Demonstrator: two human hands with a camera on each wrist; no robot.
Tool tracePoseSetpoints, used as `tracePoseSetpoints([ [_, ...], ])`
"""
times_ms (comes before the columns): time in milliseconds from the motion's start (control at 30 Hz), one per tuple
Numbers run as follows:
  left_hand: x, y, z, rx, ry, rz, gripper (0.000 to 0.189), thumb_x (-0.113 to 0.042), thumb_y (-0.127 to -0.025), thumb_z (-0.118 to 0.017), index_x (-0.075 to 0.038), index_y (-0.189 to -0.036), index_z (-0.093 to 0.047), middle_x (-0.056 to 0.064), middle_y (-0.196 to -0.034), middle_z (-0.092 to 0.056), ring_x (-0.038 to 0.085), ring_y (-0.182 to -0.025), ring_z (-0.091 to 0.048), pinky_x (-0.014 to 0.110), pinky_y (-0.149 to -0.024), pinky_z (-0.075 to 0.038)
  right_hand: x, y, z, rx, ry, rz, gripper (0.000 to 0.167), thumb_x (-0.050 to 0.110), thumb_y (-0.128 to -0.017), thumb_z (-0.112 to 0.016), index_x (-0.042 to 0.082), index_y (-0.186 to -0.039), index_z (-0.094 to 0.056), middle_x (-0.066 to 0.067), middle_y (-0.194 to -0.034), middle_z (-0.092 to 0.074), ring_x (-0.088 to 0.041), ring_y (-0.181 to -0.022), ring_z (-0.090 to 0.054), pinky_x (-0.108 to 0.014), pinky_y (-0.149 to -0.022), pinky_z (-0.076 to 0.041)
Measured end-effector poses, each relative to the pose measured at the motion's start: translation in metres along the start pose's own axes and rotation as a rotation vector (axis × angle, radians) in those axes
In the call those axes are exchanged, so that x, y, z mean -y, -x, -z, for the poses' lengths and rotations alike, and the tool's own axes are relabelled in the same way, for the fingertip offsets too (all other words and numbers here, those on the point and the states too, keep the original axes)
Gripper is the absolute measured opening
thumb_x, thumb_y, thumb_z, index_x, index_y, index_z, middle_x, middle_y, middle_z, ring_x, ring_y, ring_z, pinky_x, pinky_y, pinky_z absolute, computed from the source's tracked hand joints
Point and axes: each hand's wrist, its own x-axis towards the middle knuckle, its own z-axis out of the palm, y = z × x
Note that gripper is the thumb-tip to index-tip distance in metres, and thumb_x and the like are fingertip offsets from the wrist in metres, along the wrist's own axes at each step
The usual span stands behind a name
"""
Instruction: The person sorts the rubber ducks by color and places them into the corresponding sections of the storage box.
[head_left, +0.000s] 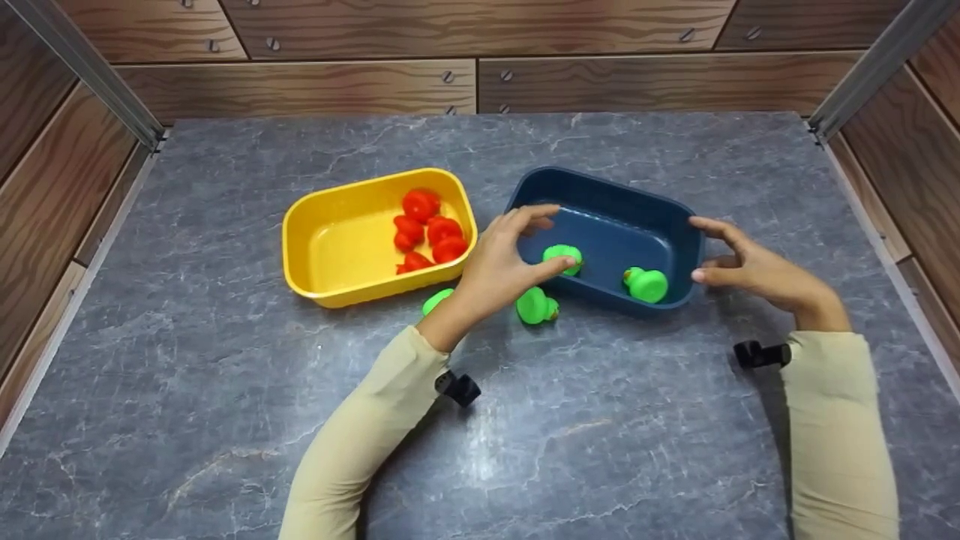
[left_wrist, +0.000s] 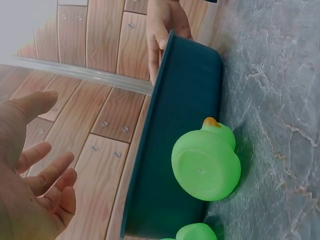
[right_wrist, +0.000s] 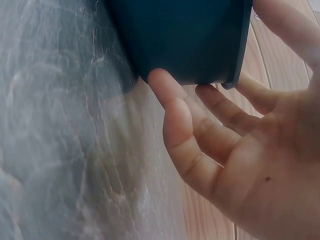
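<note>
My left hand (head_left: 499, 262) hovers over the left end of the dark blue tub (head_left: 622, 187), its fingers spread and holding nothing. Two green rubber ducks lie in the tub: one duck (head_left: 559, 256) by my left thumb, the other duck (head_left: 646, 286) at the right. Outside, against the front wall, a third green duck (left_wrist: 205, 160) lies tipped, its flat base showing in the left wrist view. Another green duck (head_left: 436, 301) is mostly hidden behind my left wrist. With loosely bent fingers, my right hand (head_left: 765, 270) touches the tub's right end wall (right_wrist: 185, 45).
Left of the blue tub stands a yellow tub (head_left: 322, 292) with several red rubber ducks (head_left: 442, 229) bunched at its right end. Both tubs rest on a grey marbled table (head_left: 600, 450). Wood-patterned panels (head_left: 360, 82) close off the back and sides.
</note>
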Motion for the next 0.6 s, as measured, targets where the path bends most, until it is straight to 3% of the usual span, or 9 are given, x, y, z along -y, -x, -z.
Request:
tracePoseSetpoints([
  [233, 0.002, 0.017, 0.003, -0.017, -0.001, 0.014, 0.06, -0.038, -0.08, -0.078, -0.019, -0.133, -0.055, 0.002, -0.12, -0.064, 0.019, -0.113, -0.056, 0.037, -0.098, -0.046, 0.0, -0.001, -0.001, -0.001, 0.003, -0.006, 0.082, 0.024, -0.095, -0.062, 0.024, -0.156, -0.007, -0.021, -0.16, -0.002, 0.006, -0.104, -0.051, -0.023, -0.083, -0.049],
  [600, 0.01, 0.039, 0.017, -0.034, 0.124, -0.04, 0.057, -0.027, -0.08, -0.079, -0.012, -0.13, -0.057, 0.008, -0.116, -0.065, 0.027, -0.11, -0.059, 0.043, -0.096, -0.047, 0.001, 0.001, 0.0, -0.001, 0.009, 0.013, 0.079, 0.022, -0.096, -0.06, 0.024, -0.156, -0.009, -0.021, -0.159, -0.005, 0.007, -0.103, -0.053, -0.02, -0.083, -0.047],
])
